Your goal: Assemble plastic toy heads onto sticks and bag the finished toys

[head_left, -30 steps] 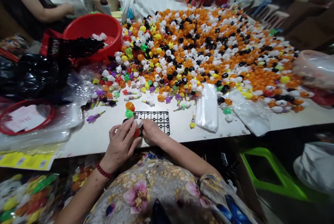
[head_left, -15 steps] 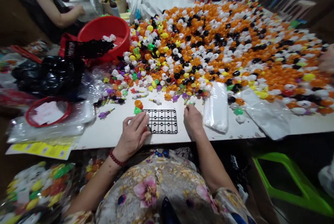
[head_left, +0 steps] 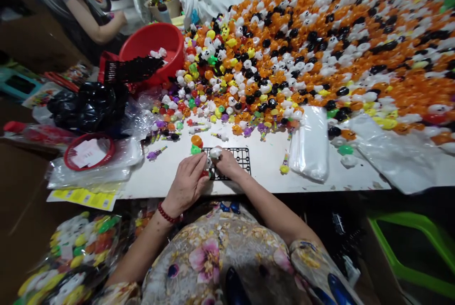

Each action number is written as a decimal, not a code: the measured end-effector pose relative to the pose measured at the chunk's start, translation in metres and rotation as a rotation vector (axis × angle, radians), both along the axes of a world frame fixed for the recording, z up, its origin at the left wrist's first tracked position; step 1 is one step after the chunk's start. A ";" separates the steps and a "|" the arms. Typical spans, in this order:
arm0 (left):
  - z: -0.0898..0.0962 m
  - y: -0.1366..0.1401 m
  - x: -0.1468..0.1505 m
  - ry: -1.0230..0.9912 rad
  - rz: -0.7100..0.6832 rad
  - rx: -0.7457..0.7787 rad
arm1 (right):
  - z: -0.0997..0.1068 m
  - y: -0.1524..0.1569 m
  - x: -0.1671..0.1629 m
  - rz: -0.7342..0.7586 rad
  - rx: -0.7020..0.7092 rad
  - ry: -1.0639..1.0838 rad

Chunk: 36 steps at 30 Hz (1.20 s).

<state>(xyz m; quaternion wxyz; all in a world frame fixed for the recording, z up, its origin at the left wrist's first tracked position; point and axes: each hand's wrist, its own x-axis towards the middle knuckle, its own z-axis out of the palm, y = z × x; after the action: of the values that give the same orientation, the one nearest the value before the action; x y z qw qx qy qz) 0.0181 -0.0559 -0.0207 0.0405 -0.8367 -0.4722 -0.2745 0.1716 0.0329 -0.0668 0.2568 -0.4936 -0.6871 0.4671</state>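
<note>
A black plastic grid (head_left: 242, 154) lies on the white table in front of me. My left hand (head_left: 190, 179) is closed over its left end, hiding that part. An orange and a green toy piece (head_left: 195, 144) show at the grid's upper left corner, and a red and green bit (head_left: 206, 173) peeks out by my left thumb. My right hand (head_left: 230, 165) reaches over the grid, its fingers pinching a small white plastic toy (head_left: 215, 152). The two hands nearly meet there.
A big heap of orange, white and black small toys (head_left: 284, 54) covers the back. Clear plastic bags (head_left: 310, 144) lie to the right. At left stand a red basin (head_left: 174, 40) and a small red basket (head_left: 111, 146). A person (head_left: 88, 21) works at back left.
My right hand has moved left from beside the grid to over it, with a white toy in its fingers. My left hand stays at the grid's left end. The view has shifted slightly.
</note>
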 end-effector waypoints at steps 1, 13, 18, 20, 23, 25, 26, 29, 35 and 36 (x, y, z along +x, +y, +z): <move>0.001 0.000 0.000 -0.004 -0.003 0.001 | 0.001 0.002 -0.002 0.026 0.019 -0.041; -0.001 -0.001 -0.001 -0.022 0.004 -0.037 | 0.015 0.002 -0.004 0.180 0.183 -0.370; 0.000 0.000 -0.002 -0.043 0.050 0.003 | 0.011 0.000 -0.005 0.230 0.238 -0.369; 0.001 0.002 -0.002 -0.042 0.081 0.006 | 0.008 0.000 -0.004 0.217 0.246 -0.336; 0.002 0.005 -0.002 -0.027 0.098 -0.003 | 0.003 0.002 -0.003 0.197 0.248 -0.309; 0.003 0.008 -0.001 -0.014 0.092 -0.011 | 0.001 0.003 -0.003 0.208 0.250 -0.307; 0.004 0.010 -0.001 -0.003 0.086 -0.018 | 0.000 0.003 -0.003 0.219 0.255 -0.307; 0.006 0.014 0.000 0.051 0.062 -0.041 | -0.002 0.000 -0.005 0.241 0.273 -0.300; 0.006 0.021 -0.001 0.112 0.042 -0.024 | 0.000 -0.002 0.000 0.173 0.206 -0.172; 0.006 0.021 -0.001 0.109 0.041 -0.019 | 0.002 0.001 0.008 0.124 0.164 -0.124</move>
<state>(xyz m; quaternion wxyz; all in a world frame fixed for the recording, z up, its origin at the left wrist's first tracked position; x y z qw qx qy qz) 0.0170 -0.0345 -0.0145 0.0636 -0.8410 -0.4887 -0.2233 0.1799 0.0341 -0.0652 0.2241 -0.4556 -0.7668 0.3928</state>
